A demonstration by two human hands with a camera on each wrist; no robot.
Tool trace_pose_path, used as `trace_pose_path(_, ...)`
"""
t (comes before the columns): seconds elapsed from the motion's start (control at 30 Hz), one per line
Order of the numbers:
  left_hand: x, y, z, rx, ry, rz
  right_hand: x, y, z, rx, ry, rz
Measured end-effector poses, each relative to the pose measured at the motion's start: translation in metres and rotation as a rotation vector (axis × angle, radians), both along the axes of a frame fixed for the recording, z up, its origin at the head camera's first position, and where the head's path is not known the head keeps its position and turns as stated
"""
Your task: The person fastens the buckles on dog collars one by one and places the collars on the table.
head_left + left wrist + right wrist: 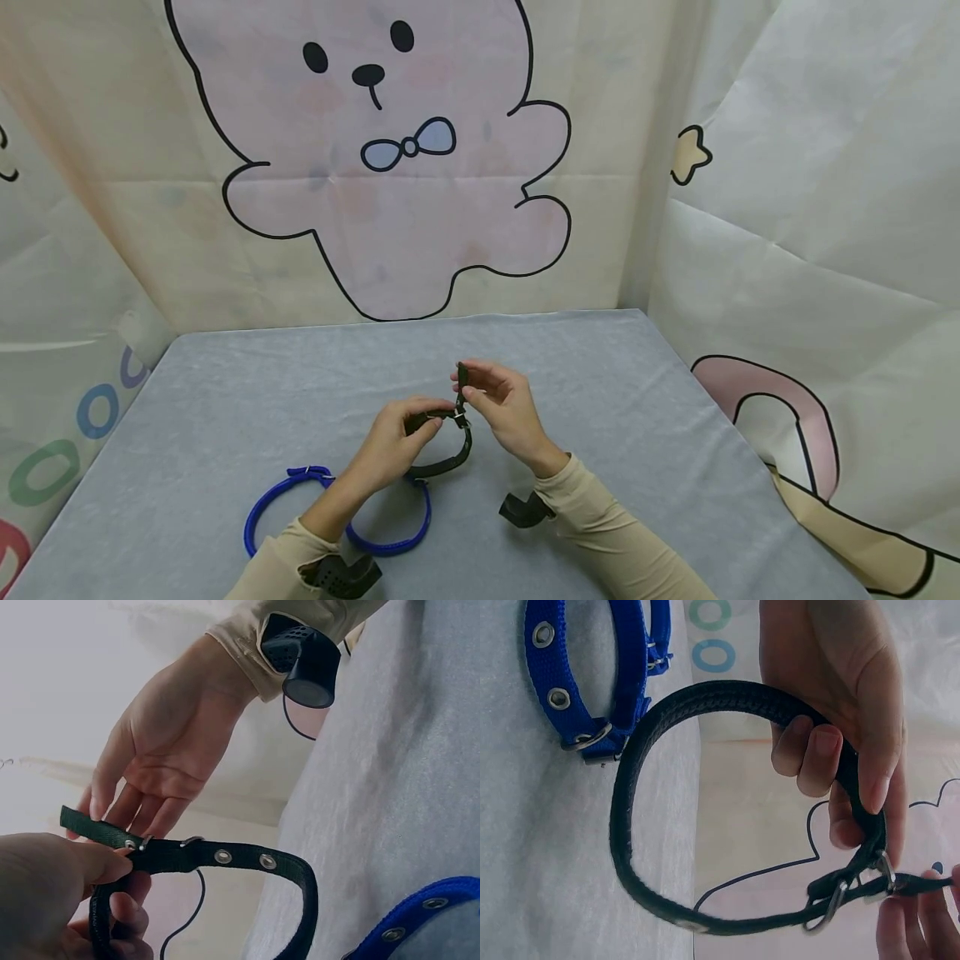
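Observation:
Both hands hold a dark green pet collar (450, 465) above the table, its strap curved into a loop. My left hand (393, 435) grips the band close to the metal buckle (886, 871), thumb on one side and fingers around the other. My right hand (513, 412) pinches the strap's tail, which stands up past the buckle. The left wrist view shows metal eyelets along the band. Below lies a blue collar (386, 550) with similar eyelets. My left forearm covers part of it, so I cannot tell whether it is one collar or two.
A grey cloth covers the table (300, 383). Behind it hangs a curtain (592, 250) with a cartoon bear, and printed sheets close both sides. Dark wrist cameras (527, 510) stick out from both sleeves, low over the tabletop.

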State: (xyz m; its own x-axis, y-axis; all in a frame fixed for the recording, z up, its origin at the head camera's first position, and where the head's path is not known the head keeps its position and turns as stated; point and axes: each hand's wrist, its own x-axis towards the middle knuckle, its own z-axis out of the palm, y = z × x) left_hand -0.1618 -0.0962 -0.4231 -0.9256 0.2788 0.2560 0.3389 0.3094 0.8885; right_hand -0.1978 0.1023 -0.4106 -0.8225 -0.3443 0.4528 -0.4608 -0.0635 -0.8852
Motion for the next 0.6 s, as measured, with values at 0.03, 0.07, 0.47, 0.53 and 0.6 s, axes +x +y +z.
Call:
trace_pose_path(0.03, -0.0002, -0.0002, -0.0001, 0.005, 0.0, 0.01, -0.0002, 0.0003, 0.0003, 0.011, -0.004, 0.005)
trace_pose_path(0.07, -0.0005, -0.0004, -0.0001, 0.015, -0.002, 0.018, -0.0004, 0.0007, 0.0007, 0.023, -0.005, 0.012)
trace_pose_path(0.47, -0.0002, -0.0016, 0.0023, 0.024, -0.011, 0.036, -0.0034, -0.0011, -0.0075, 0.076, -0.005, 0.033)
trace_pose_path(0.53, -0.0002, -0.0016, 0.0028, 0.015, -0.014, 0.037, -0.0034, -0.0009, -0.0081, 0.084, 0.01, 0.038)
trace_pose_path(0.6, -0.0002, -0.0015, 0.0033, 0.007, -0.012, 0.037, -0.0032, -0.0007, -0.0081, 0.099, 0.019, 0.044)
